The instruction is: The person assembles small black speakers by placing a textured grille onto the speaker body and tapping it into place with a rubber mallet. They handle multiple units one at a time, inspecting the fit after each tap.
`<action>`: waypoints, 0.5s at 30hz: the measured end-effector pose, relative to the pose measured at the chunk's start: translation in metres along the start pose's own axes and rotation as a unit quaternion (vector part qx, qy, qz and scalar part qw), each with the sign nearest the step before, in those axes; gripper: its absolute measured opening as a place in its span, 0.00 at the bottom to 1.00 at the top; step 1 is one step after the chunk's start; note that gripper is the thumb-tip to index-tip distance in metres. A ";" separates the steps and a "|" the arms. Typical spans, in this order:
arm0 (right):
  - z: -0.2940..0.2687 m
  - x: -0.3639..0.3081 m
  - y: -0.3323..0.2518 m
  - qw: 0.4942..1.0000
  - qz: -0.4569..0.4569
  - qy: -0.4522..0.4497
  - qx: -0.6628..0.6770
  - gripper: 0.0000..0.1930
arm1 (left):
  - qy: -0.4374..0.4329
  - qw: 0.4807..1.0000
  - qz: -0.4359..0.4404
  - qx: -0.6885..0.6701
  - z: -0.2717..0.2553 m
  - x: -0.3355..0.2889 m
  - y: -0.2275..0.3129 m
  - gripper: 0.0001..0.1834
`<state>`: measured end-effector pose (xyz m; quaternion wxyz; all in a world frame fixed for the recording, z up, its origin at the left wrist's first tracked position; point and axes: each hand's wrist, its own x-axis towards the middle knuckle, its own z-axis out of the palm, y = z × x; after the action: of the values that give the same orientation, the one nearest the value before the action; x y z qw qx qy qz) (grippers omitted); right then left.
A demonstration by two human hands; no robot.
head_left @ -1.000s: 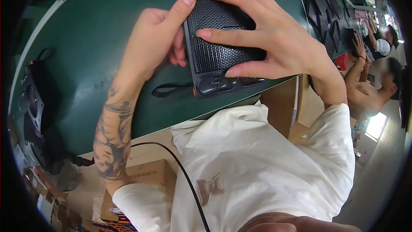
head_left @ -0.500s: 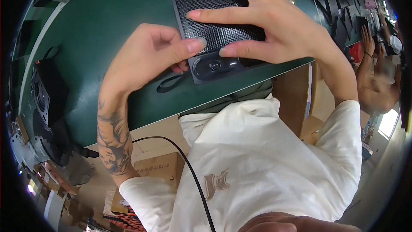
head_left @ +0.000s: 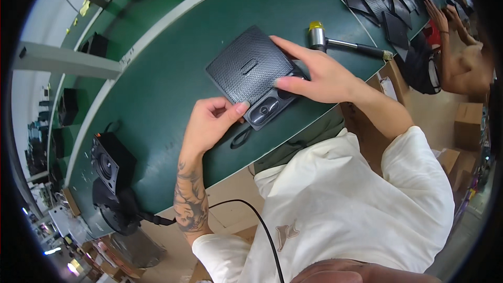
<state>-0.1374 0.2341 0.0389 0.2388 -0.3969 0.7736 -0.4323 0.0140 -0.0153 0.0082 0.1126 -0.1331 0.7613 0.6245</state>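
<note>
A black box speaker (head_left: 248, 63) with a woven-look mesh grille and a small raised oblong badge lies on the green table, turned at an angle. Along its near edge runs a glossy strip with an oval panel (head_left: 264, 109), and a black strap loop (head_left: 241, 138) hangs off the near left corner. My left hand (head_left: 209, 126) pinches that corner, thumb on top and the other fingers partly hidden. On the opposite side, my right hand (head_left: 327, 76) grips the speaker with its thumb over the strip and its fingers along the right edge.
A mallet (head_left: 317, 36) with a yellow tip and dark handle lies beyond my right hand. Black panels (head_left: 374, 0) are heaped at the far right, near a co-worker (head_left: 466, 68). At left stands an open-fronted speaker box (head_left: 111, 162). A white rail (head_left: 173, 21) crosses behind.
My right hand's spread fingers have left the grille and moved to the speaker's right edge, uncovering the badge. The left hand keeps its corner. The view has shifted, showing more table and the mallet.
</note>
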 end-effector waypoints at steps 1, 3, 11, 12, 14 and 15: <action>-0.003 0.005 -0.011 0.999 0.031 -0.002 0.018 0.38 | 0.022 1.000 0.003 -0.015 0.004 -0.001 0.001 0.20; -0.003 0.016 -0.012 0.992 -0.110 0.053 -0.031 0.38 | 0.058 0.998 0.010 -0.027 0.011 -0.001 -0.004 0.16; -0.006 0.035 -0.020 0.891 -0.343 -0.018 -0.297 0.35 | -0.160 0.986 0.014 0.034 0.026 0.001 0.022 0.23; -0.004 0.036 -0.016 0.878 -0.358 -0.020 -0.318 0.35 | -0.177 0.977 0.095 0.071 0.025 -0.005 0.025 0.24; -0.004 0.034 -0.018 0.891 -0.352 -0.010 -0.287 0.33 | -0.118 0.959 0.259 -0.002 0.001 -0.022 0.019 0.28; -0.006 0.030 -0.022 0.903 -0.341 0.012 -0.260 0.33 | -0.017 0.930 0.353 -0.104 -0.006 -0.022 0.006 0.26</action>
<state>-0.1497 0.2052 0.0604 -0.0443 -0.6796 0.6785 -0.2752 0.0325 -0.0189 0.0228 -0.1166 0.1439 0.6879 0.7017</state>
